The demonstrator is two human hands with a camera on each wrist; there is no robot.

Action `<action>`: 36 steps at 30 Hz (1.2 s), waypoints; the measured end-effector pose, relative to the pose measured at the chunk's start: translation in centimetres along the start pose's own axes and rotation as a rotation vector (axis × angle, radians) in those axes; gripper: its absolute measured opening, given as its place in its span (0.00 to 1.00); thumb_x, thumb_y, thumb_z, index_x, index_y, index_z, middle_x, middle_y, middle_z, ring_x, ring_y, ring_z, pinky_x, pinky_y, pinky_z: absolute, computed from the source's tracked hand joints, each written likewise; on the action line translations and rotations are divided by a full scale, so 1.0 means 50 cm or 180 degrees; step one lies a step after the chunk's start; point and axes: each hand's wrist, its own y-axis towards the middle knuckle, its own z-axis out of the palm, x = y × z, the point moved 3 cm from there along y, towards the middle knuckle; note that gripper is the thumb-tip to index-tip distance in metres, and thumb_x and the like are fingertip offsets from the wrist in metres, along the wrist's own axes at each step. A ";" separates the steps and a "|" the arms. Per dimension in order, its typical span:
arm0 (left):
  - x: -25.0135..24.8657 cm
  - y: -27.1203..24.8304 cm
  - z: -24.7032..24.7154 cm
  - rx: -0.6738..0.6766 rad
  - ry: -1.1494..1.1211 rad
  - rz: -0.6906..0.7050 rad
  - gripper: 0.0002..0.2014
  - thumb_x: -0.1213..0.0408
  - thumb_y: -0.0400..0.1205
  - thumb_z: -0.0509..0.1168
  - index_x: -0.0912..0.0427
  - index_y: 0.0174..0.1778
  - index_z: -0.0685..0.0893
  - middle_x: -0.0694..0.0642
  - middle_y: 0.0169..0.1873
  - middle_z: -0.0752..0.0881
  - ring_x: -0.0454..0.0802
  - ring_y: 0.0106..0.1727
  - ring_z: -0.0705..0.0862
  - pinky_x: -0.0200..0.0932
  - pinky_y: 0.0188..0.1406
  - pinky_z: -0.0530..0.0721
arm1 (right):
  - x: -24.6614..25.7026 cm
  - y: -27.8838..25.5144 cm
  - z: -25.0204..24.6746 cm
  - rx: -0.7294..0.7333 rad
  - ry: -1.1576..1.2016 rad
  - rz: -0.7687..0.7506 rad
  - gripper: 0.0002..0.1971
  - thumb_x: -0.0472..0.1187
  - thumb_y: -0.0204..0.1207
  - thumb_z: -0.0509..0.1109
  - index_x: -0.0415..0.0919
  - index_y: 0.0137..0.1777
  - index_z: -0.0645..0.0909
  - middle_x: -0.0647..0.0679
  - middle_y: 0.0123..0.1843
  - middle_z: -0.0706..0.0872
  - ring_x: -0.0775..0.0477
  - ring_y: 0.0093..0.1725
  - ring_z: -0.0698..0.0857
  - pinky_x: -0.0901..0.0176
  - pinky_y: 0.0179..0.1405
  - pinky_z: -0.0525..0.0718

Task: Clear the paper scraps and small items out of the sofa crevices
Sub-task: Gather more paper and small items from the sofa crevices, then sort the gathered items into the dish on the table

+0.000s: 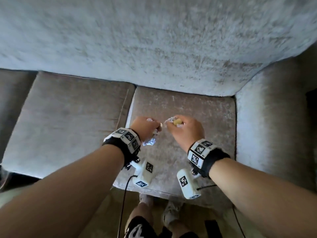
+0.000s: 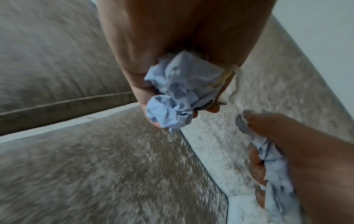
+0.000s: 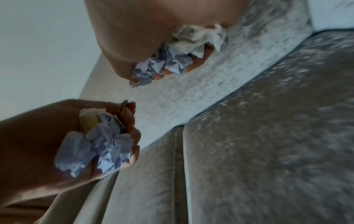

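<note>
Both hands hover close together over the right seat cushion (image 1: pixel 197 109) of the grey sofa. My left hand (image 1: pixel 147 126) grips a wad of crumpled white paper scraps (image 2: pixel 180 91) with coins (image 3: pixel 120 115) pinched at the fingertips. My right hand (image 1: pixel 183 127) grips more crumpled paper (image 3: pixel 182 53) and a small yellowish item (image 1: pixel 177 121). In the left wrist view the right hand (image 2: pixel 306 151) shows at the lower right, paper (image 2: pixel 268 159) bulging from its fingers. The crevice along the backrest (image 1: pixel 180 89) shows no scraps from here.
The left seat cushion (image 1: pixel 68 117) lies beside the right one, with a gap (image 1: pixel 130 107) between them. An armrest (image 1: pixel 267 117) bounds the right side. My legs and shoes (image 1: pixel 169 213) stand on the floor at the sofa's front edge.
</note>
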 end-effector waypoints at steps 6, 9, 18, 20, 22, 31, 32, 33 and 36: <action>0.054 -0.124 -0.184 -0.0599 -0.1087 0.0021 0.11 0.72 0.76 0.67 0.61 0.27 0.86 0.56 0.32 0.87 0.51 0.34 0.82 0.35 0.28 0.81 | 0.179 -0.044 0.062 0.0494 -0.0163 -0.0537 0.13 0.59 0.67 0.71 0.49 0.39 0.84 0.53 0.30 0.86 0.47 0.34 0.85 0.52 0.36 0.87; 0.084 -0.169 -0.272 -0.0787 -0.1413 0.0044 0.11 0.71 0.75 0.66 0.60 0.26 0.86 0.56 0.27 0.85 0.50 0.26 0.80 0.33 0.18 0.75 | 0.274 -0.064 0.126 0.0801 -0.0075 -0.0831 0.16 0.58 0.66 0.72 0.45 0.40 0.83 0.50 0.31 0.86 0.43 0.36 0.85 0.48 0.39 0.87; 0.203 -0.273 -0.465 -0.1227 -0.2319 -0.0114 0.08 0.60 0.65 0.68 0.58 0.21 0.86 0.67 0.30 0.81 0.58 0.29 0.76 0.47 0.31 0.75 | 0.497 -0.140 0.303 0.1259 -0.0337 -0.1452 0.11 0.56 0.65 0.72 0.50 0.39 0.85 0.55 0.33 0.88 0.48 0.39 0.86 0.51 0.43 0.87; 0.235 -0.285 -0.484 -0.1303 -0.2469 -0.0160 0.08 0.60 0.65 0.69 0.58 0.21 0.87 0.64 0.28 0.82 0.57 0.27 0.75 0.45 0.29 0.75 | 0.524 -0.155 0.338 0.1319 -0.0423 -0.1577 0.11 0.56 0.65 0.73 0.50 0.40 0.86 0.56 0.35 0.88 0.49 0.40 0.86 0.52 0.44 0.86; 0.263 -0.291 -0.497 -0.1421 -0.2613 -0.0202 0.08 0.62 0.67 0.70 0.58 0.21 0.87 0.60 0.24 0.82 0.56 0.25 0.76 0.43 0.28 0.74 | 0.538 -0.168 0.370 0.1393 -0.0419 -0.1654 0.11 0.55 0.65 0.73 0.49 0.40 0.87 0.55 0.35 0.89 0.49 0.40 0.86 0.52 0.44 0.87; 0.335 -0.257 -0.466 -0.1852 -0.2665 -0.0412 0.08 0.61 0.66 0.69 0.53 0.21 0.89 0.58 0.34 0.89 0.55 0.30 0.80 0.47 0.37 0.81 | 0.489 -0.158 0.439 0.1697 -0.0682 -0.1838 0.10 0.54 0.67 0.73 0.48 0.39 0.87 0.54 0.33 0.87 0.50 0.36 0.84 0.60 0.35 0.82; 0.345 -0.253 -0.460 -0.1873 -0.2711 -0.0413 0.10 0.63 0.68 0.69 0.53 0.21 0.89 0.56 0.33 0.89 0.55 0.30 0.81 0.46 0.37 0.81 | 0.483 -0.157 0.444 0.1751 -0.0769 -0.1884 0.10 0.54 0.67 0.73 0.48 0.39 0.87 0.54 0.32 0.87 0.50 0.35 0.83 0.60 0.33 0.81; 0.355 -0.250 -0.456 -0.1893 -0.2769 -0.0412 0.13 0.66 0.72 0.69 0.54 0.21 0.88 0.55 0.32 0.89 0.55 0.30 0.81 0.45 0.36 0.82 | 0.478 -0.158 0.450 0.1789 -0.0836 -0.1928 0.11 0.55 0.67 0.72 0.48 0.39 0.86 0.54 0.31 0.86 0.50 0.34 0.83 0.61 0.32 0.81; 0.397 -0.266 -0.444 -0.2040 -0.2943 -0.0449 0.16 0.71 0.77 0.67 0.55 0.23 0.88 0.54 0.34 0.90 0.53 0.33 0.82 0.47 0.40 0.84 | 0.468 -0.178 0.478 0.1924 -0.0913 -0.2053 0.11 0.57 0.65 0.71 0.52 0.37 0.86 0.55 0.30 0.86 0.50 0.33 0.84 0.58 0.32 0.83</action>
